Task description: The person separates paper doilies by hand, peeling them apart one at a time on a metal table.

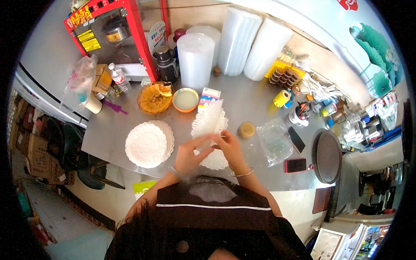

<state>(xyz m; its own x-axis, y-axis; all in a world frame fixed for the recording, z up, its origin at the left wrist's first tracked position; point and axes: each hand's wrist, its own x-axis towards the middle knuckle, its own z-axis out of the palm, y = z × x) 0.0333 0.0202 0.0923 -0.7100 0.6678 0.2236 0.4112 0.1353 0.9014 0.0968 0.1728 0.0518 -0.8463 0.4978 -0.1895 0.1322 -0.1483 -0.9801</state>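
Note:
My left hand point(190, 154) and my right hand point(229, 148) meet near the table's front edge, fingers pinched together. Between them is a thin, whitish translucent bag point(212, 117), stretching away from me; its exact form is blurred. Beneath it lie white lace-edged paper doilies point(216, 163), partly covered by my hands. A thick stack of similar round doilies point(147, 144) sits to the left of my left hand. A small jar with a tan lid point(246, 129) stands to the right, apart from my right hand.
On the metal table point(108, 136) are a wicker basket point(154, 99), an orange bowl point(186, 100), a small box point(209, 96), a crumpled clear bag point(275, 141), phones point(296, 165) and a round dark tray point(328, 157). Tall plastic rolls point(196, 60) and a red popcorn machine point(141, 37) stand behind.

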